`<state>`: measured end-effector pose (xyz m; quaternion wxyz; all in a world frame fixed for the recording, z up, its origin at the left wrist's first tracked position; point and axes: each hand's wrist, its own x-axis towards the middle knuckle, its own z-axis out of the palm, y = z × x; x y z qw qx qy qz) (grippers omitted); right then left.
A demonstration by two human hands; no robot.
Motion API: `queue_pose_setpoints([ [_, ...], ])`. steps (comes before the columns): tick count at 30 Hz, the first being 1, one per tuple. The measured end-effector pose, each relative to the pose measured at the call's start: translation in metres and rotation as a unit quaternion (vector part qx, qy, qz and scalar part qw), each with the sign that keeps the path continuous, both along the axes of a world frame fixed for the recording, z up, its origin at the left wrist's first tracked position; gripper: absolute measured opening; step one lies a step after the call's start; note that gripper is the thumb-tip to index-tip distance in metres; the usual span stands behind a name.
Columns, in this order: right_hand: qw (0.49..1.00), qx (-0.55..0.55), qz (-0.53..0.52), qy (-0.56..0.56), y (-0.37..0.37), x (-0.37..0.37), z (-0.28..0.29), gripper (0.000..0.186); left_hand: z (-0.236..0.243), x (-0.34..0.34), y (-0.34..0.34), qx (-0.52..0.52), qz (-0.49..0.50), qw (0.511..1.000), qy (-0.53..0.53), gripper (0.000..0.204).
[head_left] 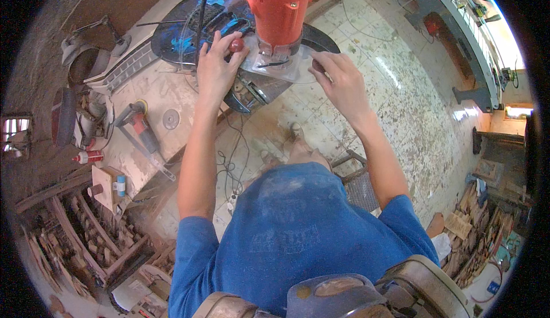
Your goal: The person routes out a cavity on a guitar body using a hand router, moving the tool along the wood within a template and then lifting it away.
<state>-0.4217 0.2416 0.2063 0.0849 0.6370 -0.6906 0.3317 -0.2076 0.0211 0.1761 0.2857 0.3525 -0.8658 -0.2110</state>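
Note:
An orange-red router-like power tool [278,11] stands upright in front of me on a clear base plate [260,66]. My left hand [217,63] is at the plate's left side, thumb and fingers closed around a round red knob [236,44]. At the plate's right edge, my right hand [341,80] has its fingers curled in a pinch; what they hold, if anything, is hidden. Beneath the tool lies a dark oval board [172,34] with blue patches. A metal part [252,91] sits just below the plate, between my hands.
On the bench at left lie a red-and-grey angle grinder [143,132], a metal disc [171,119] and a red bottle [89,157]. Cables [229,172] trail over the floor near my feet. Scrap wood [86,243] is stacked lower left. A long grey machine [464,43] stands far right.

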Motion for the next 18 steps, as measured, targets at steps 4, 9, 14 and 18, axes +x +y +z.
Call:
queue_pose_setpoints([
  [4, 0.999, -0.02, 0.016, 0.028, -0.022, -0.022, -0.005, 0.033, -0.001, -0.002, 0.001, -0.014, 0.018, 1.0, 0.018, 0.046],
  [9, 0.998, -0.007, 0.055, 0.031, -0.046, -0.031, 0.005, 0.03, 0.004, 0.0, 0.0, 0.024, 0.062, 0.997, 0.045, 0.045],
  [14, 0.997, -0.004, 0.067, 0.031, -0.054, -0.036, 0.006, 0.032, 0.003, 0.001, 0.0, 0.013, 0.073, 0.995, 0.064, 0.043],
  [18, 0.998, 0.028, 0.06, 0.022, -0.046, -0.037, 0.007, 0.031, 0.006, 0.001, 0.003, 0.015, 0.067, 0.997, 0.034, 0.044],
])
